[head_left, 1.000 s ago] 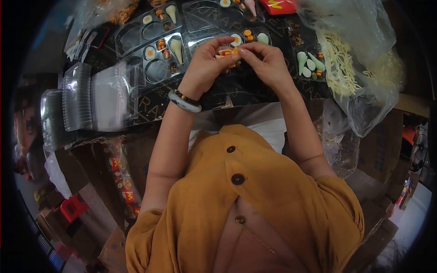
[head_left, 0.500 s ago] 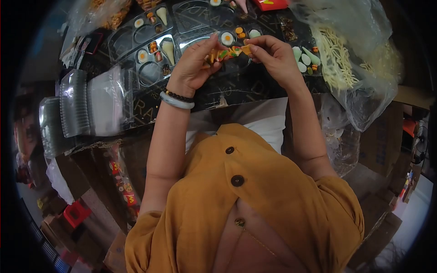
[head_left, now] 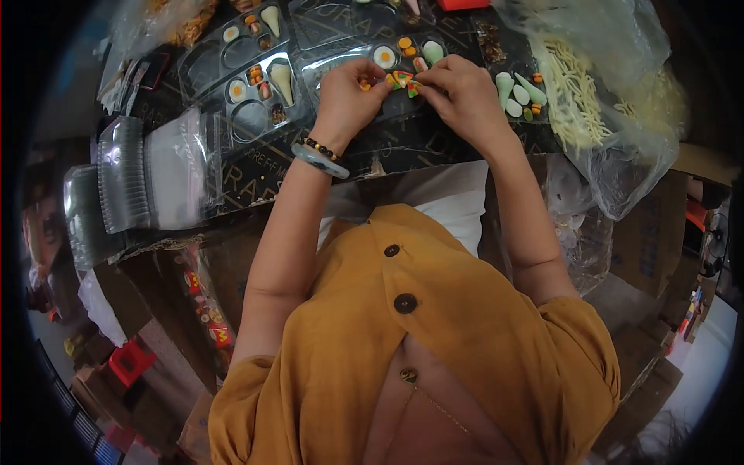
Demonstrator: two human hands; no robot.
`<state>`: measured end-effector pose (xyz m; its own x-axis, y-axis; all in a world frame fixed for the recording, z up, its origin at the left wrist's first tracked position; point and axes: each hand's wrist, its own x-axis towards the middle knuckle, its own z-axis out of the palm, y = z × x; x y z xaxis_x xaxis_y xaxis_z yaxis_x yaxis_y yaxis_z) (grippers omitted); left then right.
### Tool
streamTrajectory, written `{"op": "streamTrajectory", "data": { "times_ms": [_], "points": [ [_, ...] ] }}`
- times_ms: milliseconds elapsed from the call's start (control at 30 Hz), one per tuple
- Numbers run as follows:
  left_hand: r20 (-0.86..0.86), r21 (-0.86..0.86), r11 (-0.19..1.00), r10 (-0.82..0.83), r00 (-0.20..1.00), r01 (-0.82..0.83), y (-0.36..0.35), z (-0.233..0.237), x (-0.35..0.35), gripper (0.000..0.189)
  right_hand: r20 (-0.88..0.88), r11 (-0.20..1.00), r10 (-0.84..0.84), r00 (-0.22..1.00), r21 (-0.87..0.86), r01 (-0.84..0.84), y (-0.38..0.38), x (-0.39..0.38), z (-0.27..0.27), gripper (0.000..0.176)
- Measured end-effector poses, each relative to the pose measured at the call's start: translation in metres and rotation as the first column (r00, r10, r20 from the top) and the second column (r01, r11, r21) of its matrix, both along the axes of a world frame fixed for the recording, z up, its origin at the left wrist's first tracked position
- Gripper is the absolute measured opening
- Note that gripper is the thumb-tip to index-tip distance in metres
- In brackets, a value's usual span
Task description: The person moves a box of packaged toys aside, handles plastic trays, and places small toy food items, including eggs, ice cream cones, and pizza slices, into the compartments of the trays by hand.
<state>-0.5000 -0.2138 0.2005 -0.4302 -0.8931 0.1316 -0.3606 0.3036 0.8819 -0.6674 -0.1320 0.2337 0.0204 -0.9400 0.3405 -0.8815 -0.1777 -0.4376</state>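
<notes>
Miniature toy pizza slices (head_left: 401, 79) in red, green and yellow lie between my hands, over a clear plastic compartment tray (head_left: 325, 72). My left hand (head_left: 350, 94) has its fingers curled around more of these slices, an orange edge showing, while its fingertips touch the group. From the other side, my right hand (head_left: 463, 94) pinches at the right end of the slices. Just beyond my fingers, the tray holds a toy fried egg (head_left: 384, 56), a small burger (head_left: 406, 46), a toy hot dog (head_left: 419, 64) and a pale green cone (head_left: 432, 52).
More filled trays (head_left: 256, 116) sit to the left, beside stacked clear plastic covers (head_left: 124, 174). Right of my hand are loose toy cones and eggs (head_left: 521, 94), then a bag of pale noodle-like strands (head_left: 573, 93). The black-covered table's front edge (head_left: 372, 168) runs before me.
Both hands have come down and turned over towards the tray. The slices, earlier held up in a row between my fingers, now sit bunched together at the tray.
</notes>
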Motion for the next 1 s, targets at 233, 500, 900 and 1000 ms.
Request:
{"op": "streamTrajectory", "data": {
  "times_ms": [233, 500, 900, 1000],
  "points": [
    [0.110, -0.053, 0.999, -0.004, 0.994, 0.009, 0.006, 0.005, -0.001, 0.016, -0.109, 0.999, -0.034, 0.993, -0.032, 0.030, -0.004, 0.007, -0.009, 0.011],
    [0.117, -0.189, 0.982, 0.033, 0.993, -0.010, 0.007, 0.004, -0.004, 0.015, 0.057, 0.967, -0.117, 0.991, -0.220, 0.127, 0.001, 0.014, -0.011, 0.005],
    [-0.620, 0.717, 0.572, 0.266, 0.738, 0.397, -0.002, 0.028, 0.015, 0.029, -0.685, 0.494, -0.403, 0.607, 0.396, 0.774, 0.307, -0.191, -0.018, 0.019],
    [-0.630, 0.675, 0.628, 0.219, 0.745, 0.386, 0.005, 0.023, 0.009, 0.030, -0.202, 0.630, -0.650, 0.733, 0.396, 0.668, 0.237, -0.123, 0.027, 0.026]
  ]
}}
